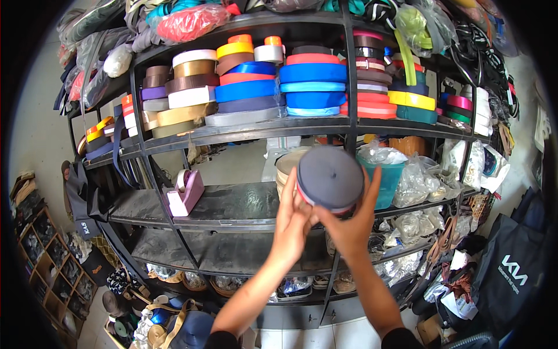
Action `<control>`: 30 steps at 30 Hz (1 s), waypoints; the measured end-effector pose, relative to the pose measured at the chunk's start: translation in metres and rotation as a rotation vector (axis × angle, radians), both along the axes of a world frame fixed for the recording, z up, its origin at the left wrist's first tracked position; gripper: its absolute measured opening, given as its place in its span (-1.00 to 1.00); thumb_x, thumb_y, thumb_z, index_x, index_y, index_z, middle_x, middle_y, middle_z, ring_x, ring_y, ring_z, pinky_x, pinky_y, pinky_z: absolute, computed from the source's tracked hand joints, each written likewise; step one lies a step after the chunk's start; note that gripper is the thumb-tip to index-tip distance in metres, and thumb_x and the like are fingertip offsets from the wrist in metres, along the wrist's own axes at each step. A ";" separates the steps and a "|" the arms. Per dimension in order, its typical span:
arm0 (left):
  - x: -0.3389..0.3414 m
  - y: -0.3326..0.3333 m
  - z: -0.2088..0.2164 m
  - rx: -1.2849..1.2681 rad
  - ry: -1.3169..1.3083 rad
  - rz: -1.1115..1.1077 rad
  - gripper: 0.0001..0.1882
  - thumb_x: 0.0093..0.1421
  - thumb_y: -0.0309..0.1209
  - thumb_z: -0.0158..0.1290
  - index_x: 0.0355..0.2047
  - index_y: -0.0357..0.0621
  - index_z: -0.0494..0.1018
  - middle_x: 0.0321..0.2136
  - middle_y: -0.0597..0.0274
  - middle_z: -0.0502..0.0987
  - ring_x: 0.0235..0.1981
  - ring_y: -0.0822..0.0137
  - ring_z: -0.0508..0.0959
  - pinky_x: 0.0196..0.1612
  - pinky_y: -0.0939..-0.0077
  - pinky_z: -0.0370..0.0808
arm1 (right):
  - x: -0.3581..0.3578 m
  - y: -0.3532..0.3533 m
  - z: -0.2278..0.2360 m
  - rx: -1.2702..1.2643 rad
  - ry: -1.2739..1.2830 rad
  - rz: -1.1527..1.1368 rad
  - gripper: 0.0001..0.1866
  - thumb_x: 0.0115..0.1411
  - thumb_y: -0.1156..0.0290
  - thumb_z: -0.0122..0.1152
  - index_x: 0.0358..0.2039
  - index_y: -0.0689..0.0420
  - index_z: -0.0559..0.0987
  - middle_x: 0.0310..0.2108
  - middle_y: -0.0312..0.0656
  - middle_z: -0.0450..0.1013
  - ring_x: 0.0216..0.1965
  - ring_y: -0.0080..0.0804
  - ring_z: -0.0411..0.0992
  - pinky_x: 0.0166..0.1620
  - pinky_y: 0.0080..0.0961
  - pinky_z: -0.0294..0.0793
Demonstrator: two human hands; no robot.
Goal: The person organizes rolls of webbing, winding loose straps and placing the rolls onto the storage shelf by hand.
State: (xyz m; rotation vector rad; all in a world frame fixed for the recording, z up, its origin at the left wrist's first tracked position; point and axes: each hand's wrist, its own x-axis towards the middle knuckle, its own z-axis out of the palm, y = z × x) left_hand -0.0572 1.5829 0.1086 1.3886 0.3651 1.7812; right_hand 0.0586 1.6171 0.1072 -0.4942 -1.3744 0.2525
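Workshop storeroom, black shelving (244, 200), webbing rolls (247, 91)

Hands (292, 220) could pass over bare shelf (241, 200) between tape dispenser (187, 196) and cream stack (285, 165).

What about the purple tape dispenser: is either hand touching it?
No: the purple tape dispenser stands on a black shelf, apart from the left hand and right hand, which hold a grey-topped roll.
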 end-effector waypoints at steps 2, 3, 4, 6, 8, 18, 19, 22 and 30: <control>-0.010 0.002 0.034 0.250 0.190 0.153 -0.27 0.19 -0.52 -0.11 0.35 -0.14 -0.09 0.31 0.08 0.07 0.30 0.19 0.13 0.26 0.28 0.20 | 0.006 0.001 0.039 0.136 0.038 0.127 0.24 -0.18 0.56 0.46 0.35 0.20 -0.25 0.21 0.05 0.18 0.19 -0.20 0.25 0.20 -0.34 0.26; -0.012 0.013 0.050 0.347 0.259 0.284 -0.29 0.17 -0.61 -0.03 0.32 -0.22 0.00 0.33 0.03 0.02 0.33 0.16 0.09 0.31 0.29 0.10 | 0.010 0.010 0.057 0.164 0.042 0.175 0.24 -0.16 0.54 0.47 0.35 0.20 -0.26 0.17 0.04 0.22 0.16 -0.21 0.28 0.17 -0.37 0.30; -0.018 0.025 0.069 0.426 0.358 0.462 -0.31 0.13 -0.57 0.07 0.27 -0.24 0.10 0.32 -0.05 0.04 0.31 0.15 0.13 0.20 0.36 0.26 | 0.015 0.017 0.075 0.195 0.045 0.221 0.24 -0.14 0.52 0.48 0.35 0.21 -0.27 0.13 0.04 0.27 0.13 -0.23 0.31 0.14 -0.39 0.34; -0.034 0.051 0.106 0.578 0.464 0.708 -0.37 0.07 -0.47 0.21 0.17 -0.26 0.29 0.25 -0.11 0.20 0.17 0.20 0.36 -0.04 0.49 0.50 | 0.015 0.032 0.109 0.219 0.043 0.280 0.23 -0.13 0.37 0.52 0.32 0.34 -0.23 0.07 0.07 0.34 0.06 -0.22 0.40 0.10 -0.38 0.38; -0.033 0.062 0.140 0.521 0.415 0.720 -0.45 0.03 -0.35 0.27 0.03 -0.28 0.43 0.00 -0.04 0.50 -0.17 0.34 0.58 -0.16 0.52 0.52 | 0.018 0.054 0.140 0.254 0.034 0.262 0.25 -0.15 0.28 0.53 0.31 0.36 -0.20 0.04 0.13 0.36 0.05 -0.19 0.41 0.08 -0.37 0.40; -0.046 0.109 0.262 0.824 0.518 1.191 -0.68 0.08 -0.41 0.21 -0.12 -0.16 0.54 -0.33 0.11 0.64 -0.31 0.33 0.65 -0.19 0.51 0.55 | 0.001 0.103 0.274 0.304 -0.119 -0.383 0.36 -0.32 -0.24 0.47 0.27 0.42 0.00 0.03 0.31 0.36 0.04 0.06 0.41 0.09 -0.29 0.37; -0.048 0.114 0.268 0.830 0.544 1.259 -0.68 0.09 -0.40 0.20 -0.13 -0.17 0.54 -0.35 0.11 0.64 -0.33 0.34 0.65 -0.21 0.52 0.55 | -0.001 0.109 0.282 0.367 -0.131 -0.410 0.36 -0.32 -0.27 0.45 0.28 0.36 -0.01 0.01 0.31 0.37 0.04 0.11 0.41 0.09 -0.26 0.37; -0.060 0.127 0.278 0.791 0.597 1.344 -0.71 0.11 -0.38 0.15 -0.15 -0.19 0.56 -0.38 0.11 0.65 -0.36 0.31 0.65 -0.23 0.51 0.55 | -0.021 0.102 0.294 0.136 -0.238 -0.541 0.37 -0.30 -0.29 0.42 0.32 0.28 -0.07 -0.03 0.30 0.41 0.03 0.13 0.41 0.09 -0.22 0.38; -0.054 0.150 0.278 0.728 0.588 1.246 -0.75 0.06 -0.51 0.00 -0.27 -0.23 0.60 -0.39 -0.04 0.61 -0.32 0.07 0.64 -0.13 0.30 0.54 | -0.040 0.120 0.301 0.004 -0.285 -0.626 0.31 -0.20 -0.20 0.40 0.35 0.13 -0.18 -0.11 0.17 0.49 -0.05 0.08 0.47 0.10 0.10 0.24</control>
